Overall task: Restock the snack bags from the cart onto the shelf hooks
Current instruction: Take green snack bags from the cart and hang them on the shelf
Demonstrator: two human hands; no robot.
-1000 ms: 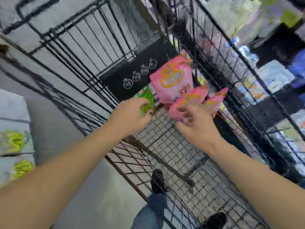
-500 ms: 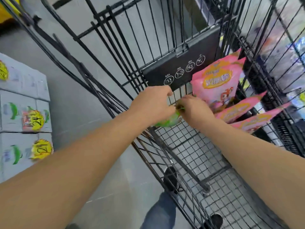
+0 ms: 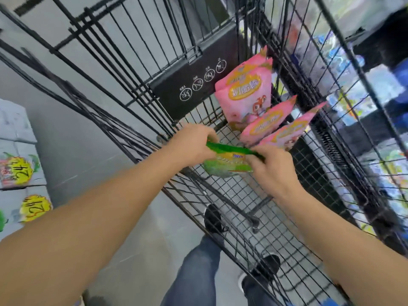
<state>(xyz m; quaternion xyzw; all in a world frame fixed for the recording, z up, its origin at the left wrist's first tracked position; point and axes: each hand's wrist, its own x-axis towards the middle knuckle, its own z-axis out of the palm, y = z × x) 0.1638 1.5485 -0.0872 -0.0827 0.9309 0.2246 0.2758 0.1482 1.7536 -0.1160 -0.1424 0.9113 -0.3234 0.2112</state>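
Landmark: the black wire cart [image 3: 220, 62]. Shelf [image 3: 364, 89] with blurred stock stands just outside the cart's right wall; no hooks can be made out. Stacked boxes with yellow price stickers [image 3: 26, 171] sit well outside the cart's left wall, across the grey floor.

Inside the cart, three pink snack bags [image 3: 245, 96] lean against the right wall near the far end, tops pointing up and right, long axes tilted.

Green snack bag [image 3: 227, 164] is inside the cart, lifted clear of the cart floor, nearer than the pink ones. Its dark green sealed top edge runs left-right, slightly down to the right; the printed face is toward the camera. Long axis cannot be told, lower part is blurred and partly covered.

Left hand [image 3: 194, 144] pinches the bag's left top corner, fingers curled. Right hand [image 3: 273, 168] grips the right top corner, fingers curled round it.

Step, as judged: pickup from the cart, hanging not yet begun. Next calls for lifting the bag over the right wall, keeping the top edge up, and finding the hang hole for a hook.
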